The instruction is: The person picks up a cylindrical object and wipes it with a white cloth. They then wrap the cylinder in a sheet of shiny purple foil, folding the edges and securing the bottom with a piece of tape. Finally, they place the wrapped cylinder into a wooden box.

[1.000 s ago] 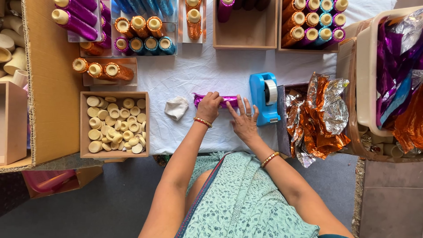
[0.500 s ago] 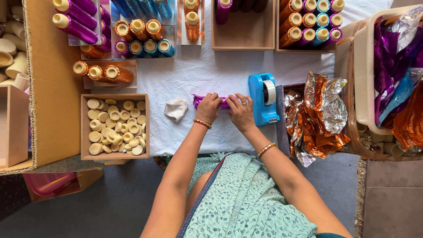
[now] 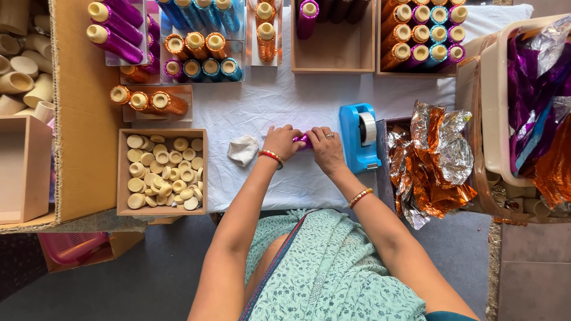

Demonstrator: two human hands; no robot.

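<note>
Purple roll [image 3: 302, 140] between both cupped hands [image 3: 304, 142]

Both hands closed over a purple foil roll on the white cloth

The left hand [image 3: 282, 141] and right hand [image 3: 326, 148] grip the purple foil roll [image 3: 302, 140] between them; a blue tape dispenser [image 3: 359, 137] stands just beside the right hand, a crumpled white cloth [image 3: 243, 150] near the left.

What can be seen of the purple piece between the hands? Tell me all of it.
The purple piece looks like a small roll wrapped in shiny purple foil, lying sideways on the white cloth. Only a short middle stretch shows. The left hand covers one end, the right hand the other, both gripping it. It sits just left of the blue tape dispenser.
</note>
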